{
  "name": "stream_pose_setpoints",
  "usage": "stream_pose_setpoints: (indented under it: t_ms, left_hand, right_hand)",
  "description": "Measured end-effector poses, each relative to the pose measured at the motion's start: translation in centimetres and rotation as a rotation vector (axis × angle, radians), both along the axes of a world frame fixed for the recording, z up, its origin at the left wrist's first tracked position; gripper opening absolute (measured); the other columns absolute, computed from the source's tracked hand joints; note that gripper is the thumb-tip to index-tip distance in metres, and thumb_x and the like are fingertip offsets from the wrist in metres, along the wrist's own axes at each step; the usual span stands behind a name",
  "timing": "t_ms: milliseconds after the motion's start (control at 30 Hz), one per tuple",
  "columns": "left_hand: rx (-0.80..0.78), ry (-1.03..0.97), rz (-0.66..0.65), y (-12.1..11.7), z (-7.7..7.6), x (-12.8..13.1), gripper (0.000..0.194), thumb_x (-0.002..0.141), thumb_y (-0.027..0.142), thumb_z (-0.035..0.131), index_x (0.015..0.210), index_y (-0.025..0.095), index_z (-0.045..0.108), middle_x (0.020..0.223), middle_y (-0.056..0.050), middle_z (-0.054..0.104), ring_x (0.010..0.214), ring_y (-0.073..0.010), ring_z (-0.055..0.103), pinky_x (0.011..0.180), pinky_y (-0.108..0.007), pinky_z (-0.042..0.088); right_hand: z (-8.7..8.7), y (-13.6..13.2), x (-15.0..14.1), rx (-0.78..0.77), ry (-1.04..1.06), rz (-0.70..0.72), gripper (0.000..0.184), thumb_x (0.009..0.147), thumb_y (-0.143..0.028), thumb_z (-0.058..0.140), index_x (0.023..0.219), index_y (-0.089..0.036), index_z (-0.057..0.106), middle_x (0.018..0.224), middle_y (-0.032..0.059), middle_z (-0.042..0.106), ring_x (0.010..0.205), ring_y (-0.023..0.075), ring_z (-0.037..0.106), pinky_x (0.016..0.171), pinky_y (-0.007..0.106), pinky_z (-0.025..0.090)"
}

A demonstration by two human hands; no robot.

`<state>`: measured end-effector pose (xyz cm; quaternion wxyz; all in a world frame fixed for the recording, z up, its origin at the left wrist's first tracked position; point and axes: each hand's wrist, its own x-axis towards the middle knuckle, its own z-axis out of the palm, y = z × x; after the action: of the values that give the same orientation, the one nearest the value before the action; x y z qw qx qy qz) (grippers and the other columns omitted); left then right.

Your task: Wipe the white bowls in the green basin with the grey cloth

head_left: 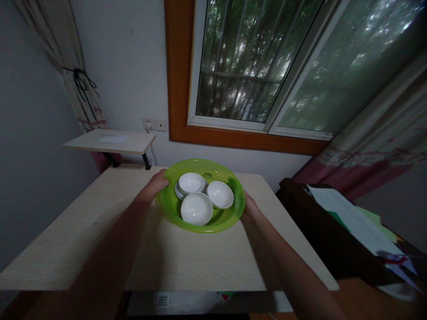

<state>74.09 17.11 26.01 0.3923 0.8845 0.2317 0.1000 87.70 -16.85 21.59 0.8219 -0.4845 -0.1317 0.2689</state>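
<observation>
A bright green plastic basin (230, 180) sits above the middle of a pale wooden table (187, 258). Three white bowls (196, 208) lie inside it, one of them resting on a small white plate. My left hand (156, 183) grips the basin's left rim with curled fingers. My right hand (251, 209) holds the right rim, fingers tucked under the edge.
A small raised shelf (110, 142) stands at the table's far left corner, below a wall socket (155, 125). A window with a brown frame fills the wall ahead. A dark piece of furniture with papers (347, 213) stands to the right.
</observation>
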Motion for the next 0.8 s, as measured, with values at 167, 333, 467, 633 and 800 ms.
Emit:
stream_pose_setpoints:
  t_ms: [167, 333, 467, 633, 800]
  left_hand:
    - [0.075, 0.080, 0.085, 0.7, -0.5, 1.1, 0.049, 0.076, 0.018, 0.067, 0.125, 0.016, 0.070, 0.124, -0.017, 0.075, 0.113, -0.0305, 0.072, 0.086, -0.033, 0.056]
    - [0.088, 0.081, 0.093, 0.7, -0.6, 1.3, 0.041, 0.080, 0.017, 0.064, 0.120, 0.017, 0.073, 0.124, -0.017, 0.075, 0.114, -0.0296, 0.071, 0.086, -0.031, 0.055]
    - [0.080, 0.085, 0.101, 0.5, -0.1, 1.2, 0.043, 0.079, 0.018, 0.067, 0.122, 0.019, 0.073, 0.124, -0.015, 0.076, 0.115, -0.0301, 0.071, 0.085, -0.031, 0.055]
    - [0.040, 0.058, 0.049, 0.3, 0.9, 0.9, 0.052, 0.074, 0.010, 0.065, 0.125, 0.019, 0.072, 0.123, -0.013, 0.076, 0.111, -0.0293, 0.072, 0.083, -0.030, 0.055]
    - [0.012, 0.068, 0.002, 1.1, 0.6, 1.3, 0.060, 0.071, 0.008, 0.063, 0.131, 0.017, 0.067, 0.126, -0.013, 0.074, 0.106, -0.0257, 0.073, 0.078, -0.027, 0.056]
  right_hand:
    - [0.6, 0.3, -0.5, -0.004, 0.013, 0.000, 0.050, 0.081, -0.047, 0.079, 0.125, -0.023, 0.072, 0.118, 0.0060, 0.079, 0.115, 0.0342, 0.071, 0.101, 0.049, 0.057]
    - [-1.3, -1.9, -3.1, 0.006, -0.004, -0.094, 0.052, 0.078, -0.039, 0.083, 0.127, -0.027, 0.070, 0.123, 0.0028, 0.077, 0.113, 0.0292, 0.071, 0.099, 0.046, 0.057]
    - [-2.4, -4.3, -4.7, -0.064, 0.063, -0.125, 0.045, 0.077, -0.036, 0.085, 0.120, -0.027, 0.074, 0.120, 0.0042, 0.078, 0.113, 0.0270, 0.071, 0.093, 0.036, 0.058]
    - [-1.8, -4.1, -4.3, -0.053, 0.063, -0.128, 0.045, 0.076, -0.036, 0.085, 0.119, -0.028, 0.074, 0.121, 0.0041, 0.078, 0.115, 0.0295, 0.071, 0.090, 0.040, 0.060]
    - [-0.6, -2.0, -2.3, -0.029, 0.043, -0.129, 0.053, 0.069, -0.037, 0.088, 0.119, -0.027, 0.073, 0.113, 0.0036, 0.080, 0.112, 0.0315, 0.072, 0.092, 0.047, 0.060]
